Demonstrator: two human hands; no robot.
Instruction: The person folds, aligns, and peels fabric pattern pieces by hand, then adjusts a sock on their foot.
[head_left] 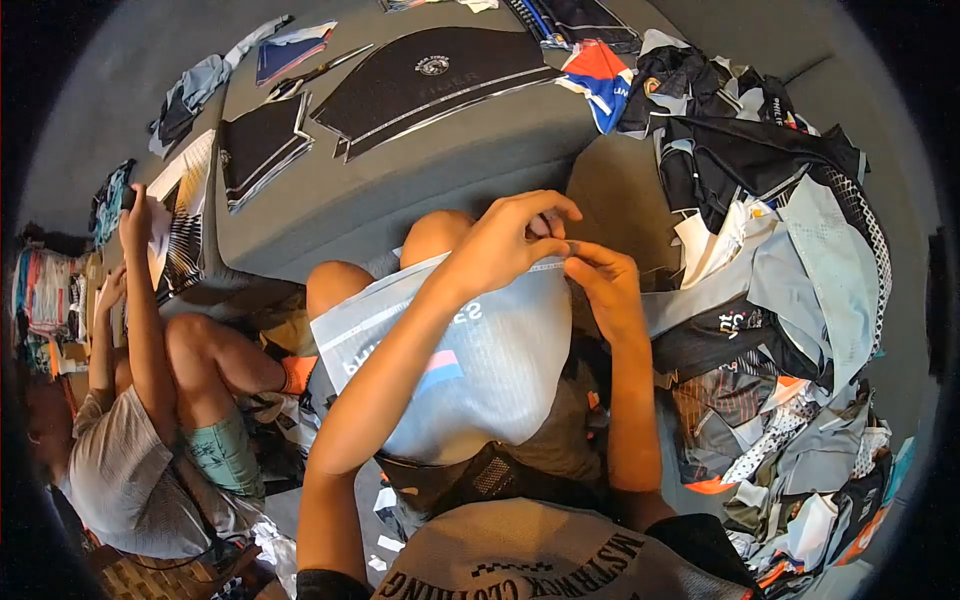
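On the person's lap, a pale blue and white sheet of thin cloth with a straight white seam and printed letters (500, 370) lies spread over the legs. The lap seems to work like a small table, so the cloth does not slide down and the top edge sits near the fingers. The left hand (515, 235) reaches across to the cloth's top right corner. Its fingers are bent, with a gap between the pointing finger and the thumb, and the thumb is at the corner. I cannot tell if it pinches the cloth. The right hand (608, 283) has its thumb and finger closed on that same corner. The two hands meet there, maybe to keep that little bit steady.

In front, on a grey padded sofa (450, 165), lie a long black cloth piece with a curved top (440, 85) and dark-handled metal scissors (300, 80). They lie flat, perhaps to stay smooth and easy to reach. To the right is a messy heap of grey, black and white cloth (830, 270), near the right arm but not touching the hand.
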